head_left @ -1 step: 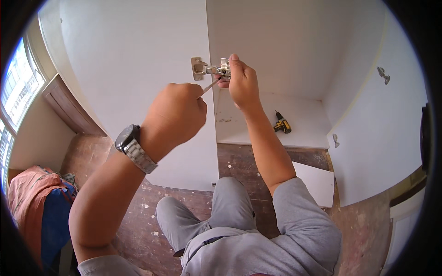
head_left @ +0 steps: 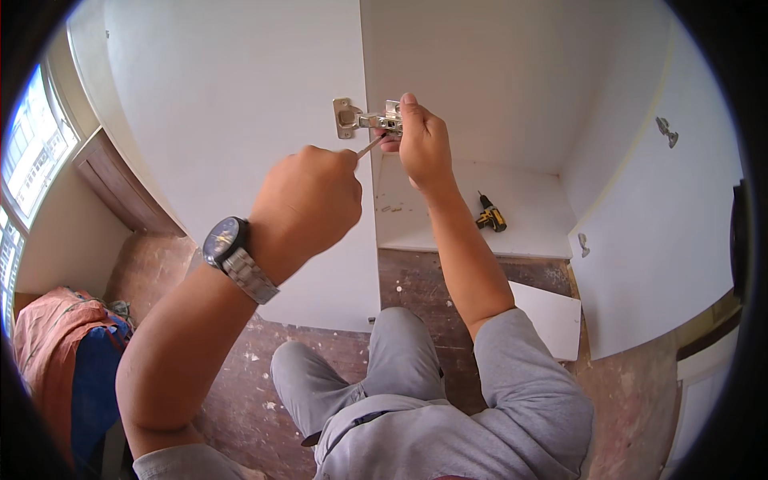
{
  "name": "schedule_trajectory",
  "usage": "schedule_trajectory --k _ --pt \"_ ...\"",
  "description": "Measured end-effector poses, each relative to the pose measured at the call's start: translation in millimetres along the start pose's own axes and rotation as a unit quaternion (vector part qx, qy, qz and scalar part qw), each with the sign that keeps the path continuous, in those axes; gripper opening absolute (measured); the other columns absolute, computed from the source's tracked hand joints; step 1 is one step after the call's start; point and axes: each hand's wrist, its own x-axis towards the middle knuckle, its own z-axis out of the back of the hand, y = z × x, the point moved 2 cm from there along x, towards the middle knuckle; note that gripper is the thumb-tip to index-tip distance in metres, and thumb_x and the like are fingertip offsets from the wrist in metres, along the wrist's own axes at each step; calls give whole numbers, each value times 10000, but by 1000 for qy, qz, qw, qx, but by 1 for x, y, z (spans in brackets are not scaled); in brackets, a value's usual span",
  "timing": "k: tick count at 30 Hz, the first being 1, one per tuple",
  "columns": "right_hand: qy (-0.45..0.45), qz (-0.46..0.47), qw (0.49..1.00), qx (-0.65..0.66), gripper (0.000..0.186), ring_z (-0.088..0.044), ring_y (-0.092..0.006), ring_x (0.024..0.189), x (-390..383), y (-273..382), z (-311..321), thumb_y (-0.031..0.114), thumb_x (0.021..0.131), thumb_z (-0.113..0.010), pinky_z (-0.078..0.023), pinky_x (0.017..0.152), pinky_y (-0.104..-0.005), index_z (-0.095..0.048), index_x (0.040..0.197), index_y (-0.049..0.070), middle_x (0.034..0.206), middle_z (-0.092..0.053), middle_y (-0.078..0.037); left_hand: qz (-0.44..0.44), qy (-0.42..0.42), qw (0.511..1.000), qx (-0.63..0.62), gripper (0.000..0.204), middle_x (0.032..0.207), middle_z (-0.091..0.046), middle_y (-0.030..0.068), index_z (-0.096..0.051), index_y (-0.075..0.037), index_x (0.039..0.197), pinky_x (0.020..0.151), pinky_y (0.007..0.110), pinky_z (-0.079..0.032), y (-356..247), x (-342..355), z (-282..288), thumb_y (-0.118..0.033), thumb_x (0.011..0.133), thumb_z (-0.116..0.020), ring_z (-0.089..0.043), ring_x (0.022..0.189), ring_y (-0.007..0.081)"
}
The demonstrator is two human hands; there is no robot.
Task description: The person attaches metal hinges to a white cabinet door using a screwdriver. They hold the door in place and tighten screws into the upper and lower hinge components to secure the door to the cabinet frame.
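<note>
My left hand (head_left: 316, 196), a metal watch on its wrist, is closed round a screwdriver whose thin shaft (head_left: 368, 146) angles up to a silver concealed hinge (head_left: 370, 120); its handle is hidden in my fist. The hinge's cup plate (head_left: 345, 126) lies on the right edge of a white door panel (head_left: 240, 96). The fingers and thumb of my right hand (head_left: 422, 144) grip the hinge's arm and mounting plate, just right of that edge, where the screwdriver's tip meets it.
A white cabinet (head_left: 480, 96) stands behind, a yellow-black drill (head_left: 492, 216) and small pieces on its bottom. A second door (head_left: 656, 240) with hinges is at right. A white board (head_left: 548, 320) lies on the wooden floor. Orange and blue cloths (head_left: 64, 336) sit lower left, below a window.
My left hand and wrist have shifted slightly right and turned, showing more of the watch face. My right hand and the hinge have moved very little.
</note>
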Motion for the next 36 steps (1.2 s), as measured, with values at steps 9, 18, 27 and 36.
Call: schedule_trajectory --k 9,18,27,36 --pt "4 -13 1000 17 543 -610 -118 565 2 1 1 404 1051 -385 -519 553 -248 -633 821 -21 666 -650 -71 -106 7 971 215 267 830 -660 138 -608 46 1095 582 366 -545 -15 -10 1 -68 861 -546 -671 653 268" --pt "47 -73 993 84 481 -651 -162 676 2 2 5 386 1041 -425 -556 601 -257 -624 992 -49 840 -683 -139 179 81 888 -416 374 770 -578 33 -594 112 1156 506 266 -460 0 -7 12 -98 848 -562 -540 588 97" --pt "24 -55 996 70 432 -658 -168 694 2 2 2 312 1038 -400 -563 635 -281 -626 965 -48 832 -686 -140 179 148 939 -254 365 721 -624 68 -628 49 1186 472 265 -447 -3 9 15 -71 854 -533 -531 518 122" --pt "13 -53 996 77 418 -652 -172 682 1 4 -8 310 1031 -403 -557 627 -284 -629 964 -36 849 -695 -139 -96 47 977 182 104 848 -676 197 -673 21 829 664 403 -575 -12 -8 12 -43 812 -593 -696 741 339"
